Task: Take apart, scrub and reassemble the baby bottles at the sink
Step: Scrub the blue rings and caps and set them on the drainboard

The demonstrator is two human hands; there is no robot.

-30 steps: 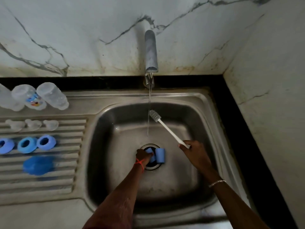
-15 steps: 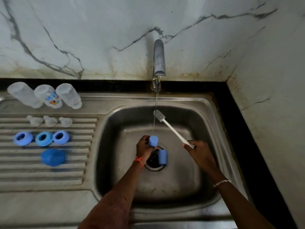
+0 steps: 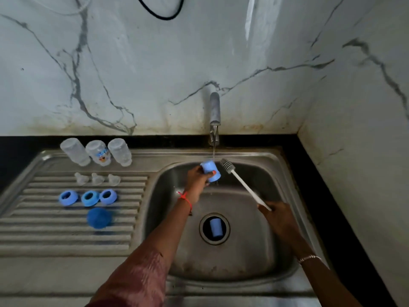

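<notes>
My left hand (image 3: 197, 177) grips a blue bottle cap (image 3: 211, 169) under the thin stream from the tap (image 3: 214, 111). My right hand (image 3: 276, 214) holds the white handle of a bottle brush (image 3: 228, 165), whose grey head sits just right of the cap. A second blue cap (image 3: 215, 227) lies on the drain of the sink (image 3: 254, 258). On the drainboard lie three clear bottles (image 3: 98, 152), three clear teats (image 3: 97, 178), three blue collar rings (image 3: 89, 197) and a blue scrub pad (image 3: 99, 217).
The ribbed steel drainboard (image 3: 44, 231) fills the left side. A black counter strip (image 3: 332, 196) runs behind and to the right of the sink, against marble walls. A black cable (image 3: 160, 16) hangs at the top.
My left hand has lifted one blue cap from the drain up into the running water. The brush head has come close beside it. The other cap stays on the drain.
</notes>
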